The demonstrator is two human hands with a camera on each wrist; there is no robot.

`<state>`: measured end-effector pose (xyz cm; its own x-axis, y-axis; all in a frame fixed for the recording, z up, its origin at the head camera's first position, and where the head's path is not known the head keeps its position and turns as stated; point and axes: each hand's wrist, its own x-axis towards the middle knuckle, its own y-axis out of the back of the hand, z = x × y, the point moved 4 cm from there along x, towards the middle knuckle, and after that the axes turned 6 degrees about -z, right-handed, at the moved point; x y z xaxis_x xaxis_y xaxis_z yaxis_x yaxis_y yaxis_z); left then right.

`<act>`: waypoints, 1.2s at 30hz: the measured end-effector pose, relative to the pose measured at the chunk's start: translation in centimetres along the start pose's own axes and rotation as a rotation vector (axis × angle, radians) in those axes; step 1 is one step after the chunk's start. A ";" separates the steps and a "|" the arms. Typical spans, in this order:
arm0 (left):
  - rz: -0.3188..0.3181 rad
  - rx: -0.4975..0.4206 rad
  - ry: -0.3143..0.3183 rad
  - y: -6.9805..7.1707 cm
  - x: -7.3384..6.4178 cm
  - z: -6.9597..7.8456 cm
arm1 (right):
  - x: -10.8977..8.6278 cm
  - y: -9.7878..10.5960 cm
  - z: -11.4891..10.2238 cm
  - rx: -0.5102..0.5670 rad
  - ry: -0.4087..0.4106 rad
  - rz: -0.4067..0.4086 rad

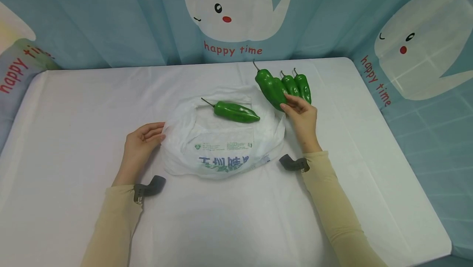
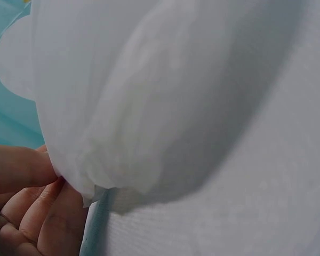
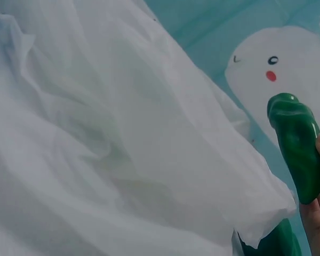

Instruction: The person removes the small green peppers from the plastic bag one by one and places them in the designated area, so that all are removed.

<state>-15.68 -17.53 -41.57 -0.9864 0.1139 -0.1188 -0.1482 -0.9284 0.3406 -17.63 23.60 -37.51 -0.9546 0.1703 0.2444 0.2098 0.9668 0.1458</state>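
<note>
A white plastic bag (image 1: 173, 148) with printed lettering lies spread open in the middle of the table. Within its opening lies a long green pepper (image 1: 236, 112), its stem to the left. My left hand (image 1: 139, 146) pinches the bag's left edge between thumb and fingers, as the left wrist view shows up close. Just beyond the bag's right rim, my right hand (image 1: 304, 121) holds another green pepper (image 1: 269, 88) by its lower end, stem pointing up and away. In the right wrist view the bag hides much of the scene beside this held pepper (image 3: 297, 144).
Several more green peppers (image 1: 303, 86) lie side by side at the back right, partly hidden behind the held one. A white cloth covers the table (image 1: 229, 217). A blue curtain (image 1: 140, 20) with cartoon prints hangs along the back and right.
</note>
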 end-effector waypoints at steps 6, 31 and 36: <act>0.000 0.007 -0.002 0.0 0.0 0.0 | 0.5 0.7 1.6 0.003 0.001 0.032; -0.003 0.014 -0.019 0.0 0.1 0.1 | 0.9 3.0 2.2 0.059 -0.004 0.155; 0.000 0.008 -0.006 0.0 0.1 0.0 | 1.0 3.7 2.3 0.046 -0.013 0.192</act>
<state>-15.74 -17.48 -41.55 -0.9868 0.1157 -0.1131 -0.1485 -0.9255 0.3486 -18.33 27.83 -38.91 -0.9009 0.3543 0.2508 0.3784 0.9241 0.0537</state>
